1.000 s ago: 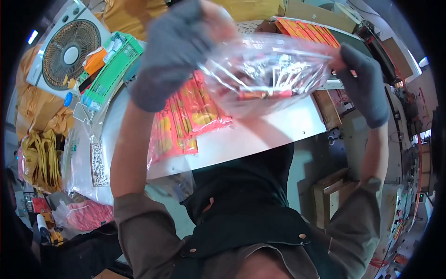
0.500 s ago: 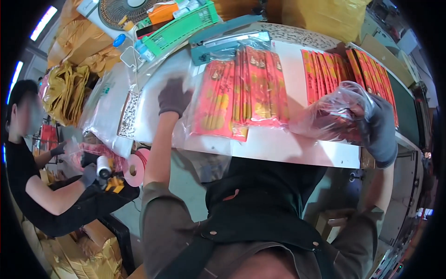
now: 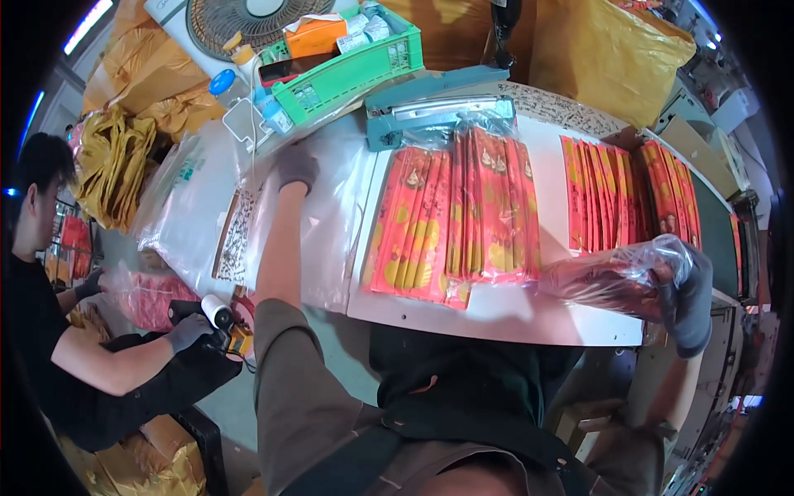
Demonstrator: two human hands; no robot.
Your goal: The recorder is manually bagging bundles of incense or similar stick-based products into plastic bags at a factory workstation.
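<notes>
My right hand, in a grey glove, is closed on a clear plastic bag at the table's right front. Red, printed contents show through the crumpled plastic. My left hand, also gloved, reaches to the far side of a spread of clear plastic bags; its fingers are blurred and partly hidden. Between my hands lie bagged bundles of red and gold packets, with more bagged packets beside them. Rows of loose red packets stand at the right, beyond the held bag.
A teal bag sealer stands behind the bundles. Back left are a green crate, a fan and a blue-capped bottle. At far left, a person in gloves handles a bagged pink bundle and a tape dispenser.
My left hand has moved farther across the plastic bags; its spread fingers are no longer distinct. My right hand keeps hold of its bag, now lower in view. The whole view has shifted.
</notes>
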